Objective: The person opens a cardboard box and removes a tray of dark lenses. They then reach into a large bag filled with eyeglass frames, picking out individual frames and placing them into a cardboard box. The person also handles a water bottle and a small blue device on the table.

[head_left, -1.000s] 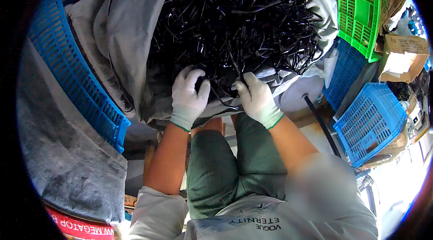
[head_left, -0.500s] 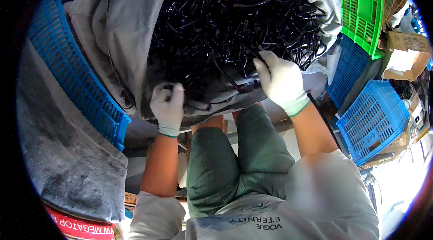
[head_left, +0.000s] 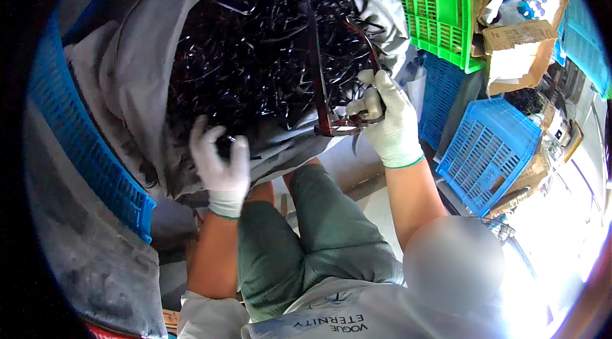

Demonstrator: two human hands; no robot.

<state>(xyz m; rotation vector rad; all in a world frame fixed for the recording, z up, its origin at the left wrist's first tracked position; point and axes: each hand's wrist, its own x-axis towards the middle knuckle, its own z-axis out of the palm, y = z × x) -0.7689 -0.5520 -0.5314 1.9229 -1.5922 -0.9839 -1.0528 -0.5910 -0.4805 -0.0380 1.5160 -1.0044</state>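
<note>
My right hand (head_left: 389, 113), in a white glove, grips a pair of dark reddish-brown eyeglass frames (head_left: 322, 93), lifted at the right of the pile with the arms pointing away from me. My left hand (head_left: 217, 160), also gloved, is at the near left edge of the pile, fingers apart and slightly curled, nothing visibly held. The tangled heap of glossy black thin pieces (head_left: 242, 52), apparently frames, fills a large grey cloth sack (head_left: 140, 84); its folded near rim lies under my hands.
A blue crate (head_left: 89, 129) and grey sheeting (head_left: 89, 262) border the left. At right are a green crate (head_left: 433, 1), blue crates (head_left: 481, 154), cardboard boxes (head_left: 519, 52) and a bright area lower down. My thighs are below the sack.
My right hand has come up with the eyeglass frames in it. My left hand has moved left and its fingers have spread. The view has shifted, so the surroundings appear turned.
</note>
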